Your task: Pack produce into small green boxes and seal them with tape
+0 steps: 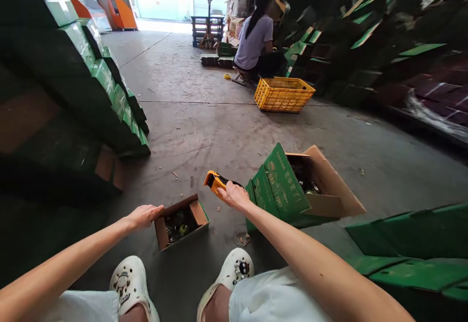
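Note:
My right hand (pixel 234 194) is closed round an orange-and-black hand tool (pixel 216 181), held above the floor between two boxes; its exact kind is unclear. My left hand (pixel 146 216) grips the upper left edge of a small open cardboard box (pixel 199 213) that sits on the floor before my feet. Inside it lie dark, shiny wrapped items (pixel 179 227) with a bit of light green showing. To the right of my right hand stands a larger open green carton (pixel 280 185), its lid flap raised, with dark glossy packets (pixel 309 184) partly visible inside.
Stacked green boxes (pixel 91 68) rise on the left, and more green cartons (pixel 413 236) stand at lower right. A yellow crate (pixel 285 95) is ahead, near a seated person (pixel 254 42). Farther back is a pallet jack (pixel 209 15). Boxes are heaped along the right.

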The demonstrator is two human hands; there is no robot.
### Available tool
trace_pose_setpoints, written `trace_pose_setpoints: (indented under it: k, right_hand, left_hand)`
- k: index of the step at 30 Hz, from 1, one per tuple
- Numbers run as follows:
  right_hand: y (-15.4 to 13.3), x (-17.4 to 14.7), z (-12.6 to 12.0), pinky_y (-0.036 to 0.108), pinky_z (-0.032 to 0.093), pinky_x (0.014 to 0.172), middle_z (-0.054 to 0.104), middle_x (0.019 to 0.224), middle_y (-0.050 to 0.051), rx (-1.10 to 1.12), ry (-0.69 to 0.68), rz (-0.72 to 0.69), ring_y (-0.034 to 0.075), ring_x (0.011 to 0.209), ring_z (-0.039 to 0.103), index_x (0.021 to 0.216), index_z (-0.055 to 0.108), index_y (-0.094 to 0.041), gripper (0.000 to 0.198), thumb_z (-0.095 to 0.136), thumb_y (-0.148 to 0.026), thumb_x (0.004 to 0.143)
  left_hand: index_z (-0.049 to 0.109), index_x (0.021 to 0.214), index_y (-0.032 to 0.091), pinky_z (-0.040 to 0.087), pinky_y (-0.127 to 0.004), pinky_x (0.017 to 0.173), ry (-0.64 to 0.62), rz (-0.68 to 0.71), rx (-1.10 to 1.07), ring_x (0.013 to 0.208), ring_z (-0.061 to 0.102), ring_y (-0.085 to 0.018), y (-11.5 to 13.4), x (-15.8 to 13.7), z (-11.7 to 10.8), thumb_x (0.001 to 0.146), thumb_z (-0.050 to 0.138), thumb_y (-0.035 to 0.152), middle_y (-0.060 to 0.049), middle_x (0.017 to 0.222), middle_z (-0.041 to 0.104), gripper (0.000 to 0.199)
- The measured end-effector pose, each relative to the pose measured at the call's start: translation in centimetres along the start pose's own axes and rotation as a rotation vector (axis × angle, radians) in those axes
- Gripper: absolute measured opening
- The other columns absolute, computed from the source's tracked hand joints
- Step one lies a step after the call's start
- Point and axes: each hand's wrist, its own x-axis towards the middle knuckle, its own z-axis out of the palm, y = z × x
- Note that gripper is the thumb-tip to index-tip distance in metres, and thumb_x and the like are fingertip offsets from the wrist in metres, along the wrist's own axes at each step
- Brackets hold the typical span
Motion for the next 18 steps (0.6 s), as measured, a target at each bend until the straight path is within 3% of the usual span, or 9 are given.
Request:
trace_pose_setpoints:
  k: [2, 4, 7, 10, 14, 18]
  right_hand:
    - [-0.3, 0.1, 1.4, 0.037, 0.05, 0.095, 0.072, 0.127, 0.026, -0.036, -0.048, 0.005, 0.034, 0.123, 0.068, 0.131, 0.064, -0.007, 0.053, 0.047, -0.05, 0.104]
    - [-0.6, 0.0, 2.9, 0.038, 0.051, 0.094, 0.072, 0.126, 0.027, -0.067, -0.102, 0.017, 0.035, 0.122, 0.069, 0.13, 0.065, -0.005, 0.052, 0.051, -0.047, 0.102]
    - [-0.5, -0.4, 5.3, 0.038, 0.051, 0.093, 0.072, 0.126, 0.027, -0.116, -0.181, 0.046, 0.034, 0.122, 0.069, 0.133, 0.065, -0.004, 0.051, 0.057, -0.043, 0.099]
    - [0.2, -0.9, 7.5, 0.038, 0.05, 0.095, 0.072, 0.126, 0.027, -0.173, -0.229, 0.086, 0.034, 0.123, 0.069, 0.136, 0.062, -0.004, 0.052, 0.064, -0.036, 0.095]
    - [1.0, -1.5, 10.0, 0.039, 0.047, 0.1, 0.073, 0.124, 0.026, -0.235, -0.254, 0.137, 0.033, 0.124, 0.068, 0.136, 0.061, -0.003, 0.051, 0.071, -0.02, 0.089]
    - [1.1, -2.4, 11.8, 0.043, 0.052, 0.099, 0.074, 0.118, 0.019, -0.262, -0.235, 0.156, 0.029, 0.113, 0.072, 0.131, 0.065, -0.007, 0.039, 0.07, -0.023, 0.096]
  left_hand:
    - [0.069, 0.118, 0.028, 0.048, -0.035, 0.101, 0.017, 0.01, 0.062, 0.119, 0.067, -0.031, -1.2, -0.8, 0.1, 0.083, 0.061, 0.028, -0.007, 0.111, 0.076, 0.036]
    - [0.062, 0.136, 0.027, 0.05, -0.033, 0.099, 0.003, 0.012, 0.014, 0.116, 0.068, -0.029, -1.7, -1.1, 0.1, 0.081, 0.062, 0.025, -0.006, 0.109, 0.077, 0.054]
    - [0.026, 0.163, 0.021, 0.056, -0.03, 0.082, -0.116, -0.085, -0.211, 0.098, 0.074, -0.025, -2.3, -1.6, 0.4, 0.075, 0.065, 0.023, -0.006, 0.107, 0.077, 0.096]
    - [0.004, 0.167, 0.017, 0.057, -0.028, 0.065, -0.235, -0.287, -0.468, 0.087, 0.077, -0.025, -2.9, -2.1, 1.1, 0.073, 0.07, 0.03, -0.012, 0.12, 0.074, 0.115]
    - [0.028, 0.159, 0.021, 0.058, -0.029, 0.06, -0.292, -0.403, -0.664, 0.076, 0.078, -0.026, -3.5, -1.8, 2.5, 0.064, 0.084, 0.035, -0.013, 0.117, 0.076, 0.111]
    - [0.051, 0.136, 0.016, 0.055, -0.027, 0.054, -0.194, -0.45, -0.74, 0.066, 0.076, -0.025, -3.0, -0.7, 5.3, 0.067, 0.087, 0.032, -0.012, 0.094, 0.079, 0.079]
